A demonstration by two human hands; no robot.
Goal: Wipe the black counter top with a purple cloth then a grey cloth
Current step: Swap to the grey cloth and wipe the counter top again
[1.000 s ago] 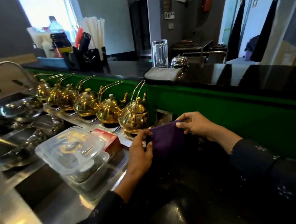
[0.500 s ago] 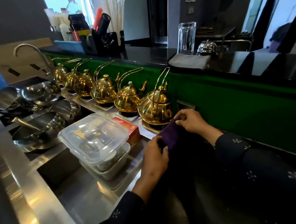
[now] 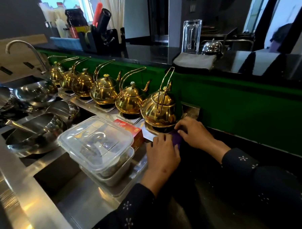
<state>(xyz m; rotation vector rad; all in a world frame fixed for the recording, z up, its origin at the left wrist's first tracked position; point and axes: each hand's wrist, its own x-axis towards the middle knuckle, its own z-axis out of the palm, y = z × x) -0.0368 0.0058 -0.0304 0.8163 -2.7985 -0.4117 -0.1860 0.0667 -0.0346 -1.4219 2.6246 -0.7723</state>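
The purple cloth (image 3: 176, 139) is bunched small between both hands, low on the black counter top (image 3: 225, 185), just in front of the nearest gold kettle (image 3: 161, 110). My left hand (image 3: 162, 154) covers its near side and my right hand (image 3: 195, 133) pinches its far side. Only a strip of purple shows. A folded grey cloth (image 3: 193, 60) lies on the raised black ledge (image 3: 259, 65) above the green wall, apart from both hands.
A row of several gold kettles (image 3: 103, 90) lines the steel counter to the left. Stacked clear plastic boxes (image 3: 97, 143) and a red carton (image 3: 130, 128) sit close to my left hand. Steel bowls (image 3: 35, 92) and a tap (image 3: 20, 46) are further left. A glass jug (image 3: 191, 36) and a bell (image 3: 211, 47) stand by the grey cloth.
The purple cloth was spread wide between my hands; my hands have since drawn together and folded it into a small bundle. The view has shifted down and to the left.
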